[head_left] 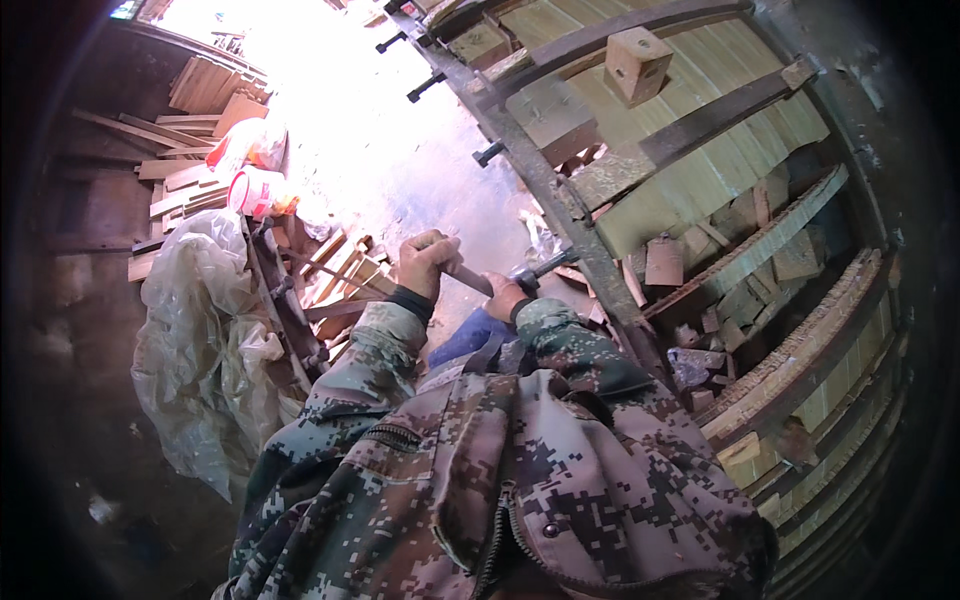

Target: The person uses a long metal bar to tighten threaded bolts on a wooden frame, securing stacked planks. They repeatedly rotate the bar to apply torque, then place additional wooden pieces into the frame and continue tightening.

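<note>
In front of my body I hold a greyish-brown bar (470,278) that slants between my two hands. My left hand (424,262) is closed around its upper left end. At the other end, my right hand (504,297) wraps the bar close to a dark round metal fitting (523,279). That fitting sits on the end of a dark clamp screw (552,264), which runs to the steel edge (583,232) of a clamping frame. Whether the bar and the fitting are one piece I cannot tell. Camouflage sleeves cover both my forearms.
Pale glued boards (715,110) lie in the frame to the right, with a wooden block (637,66) on top. More clamp screws (427,87) stick out farther along. Offcuts (690,255) fill a gap. Plastic sheeting (205,340), a bucket (256,192) and stacked wood strips (185,200) are left.
</note>
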### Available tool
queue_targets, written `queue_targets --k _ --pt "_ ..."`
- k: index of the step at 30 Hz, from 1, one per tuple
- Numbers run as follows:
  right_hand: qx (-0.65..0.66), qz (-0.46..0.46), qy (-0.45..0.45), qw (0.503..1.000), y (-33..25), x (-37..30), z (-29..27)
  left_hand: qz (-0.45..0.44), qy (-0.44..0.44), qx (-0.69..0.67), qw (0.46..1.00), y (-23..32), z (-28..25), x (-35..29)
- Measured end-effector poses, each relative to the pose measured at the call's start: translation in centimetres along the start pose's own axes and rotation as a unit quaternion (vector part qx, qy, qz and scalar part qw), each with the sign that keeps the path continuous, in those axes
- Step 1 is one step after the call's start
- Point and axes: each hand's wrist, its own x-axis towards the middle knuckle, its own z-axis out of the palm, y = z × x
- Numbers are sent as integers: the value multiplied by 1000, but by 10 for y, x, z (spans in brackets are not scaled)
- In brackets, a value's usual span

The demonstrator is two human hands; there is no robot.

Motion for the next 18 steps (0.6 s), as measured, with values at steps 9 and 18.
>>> queue_targets --k 9,18 --pt "68 313 356 878 97 -10 50 -81 102 -67 989 6 -31 35" --pt "656 271 211 672 79 121 78 -187 89 -96 974 26 -143 198"
